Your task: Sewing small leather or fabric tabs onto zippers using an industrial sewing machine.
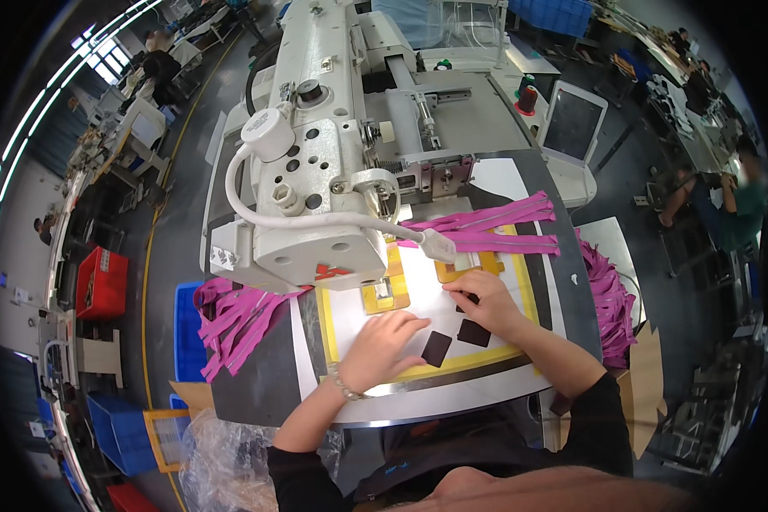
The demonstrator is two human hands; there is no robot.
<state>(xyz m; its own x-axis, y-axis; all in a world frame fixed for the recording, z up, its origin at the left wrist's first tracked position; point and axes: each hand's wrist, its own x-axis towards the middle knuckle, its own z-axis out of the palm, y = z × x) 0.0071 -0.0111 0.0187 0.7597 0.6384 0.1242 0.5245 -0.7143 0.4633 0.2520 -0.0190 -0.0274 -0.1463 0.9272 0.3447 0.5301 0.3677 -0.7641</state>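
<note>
My left hand [382, 348] hovers over or rests on the white work plate [350, 320]; its fingers are stretched, its thumb apart, and it holds nothing. Just right of it lies a dark rectangular patch [436, 349]. My right hand [491, 307] has thumb and fingertips drawn together, with a small dark piece showing between them. Beneath that hand lies another dark patch [474, 333], partly next to the palm. Ahead of the fingers sits a yellow-edged clamp plate [457, 268]. A second yellow clamp [386, 294] stands beyond my left fingertips.
A large white sewing machine head [307, 196] with a cable overhangs the plate. Pink zipper strips [495, 224] cross its right side, and another pink bundle [243, 324] hangs at left. More strips [608, 290] lie on the right. A blue bin [188, 333] stands left.
</note>
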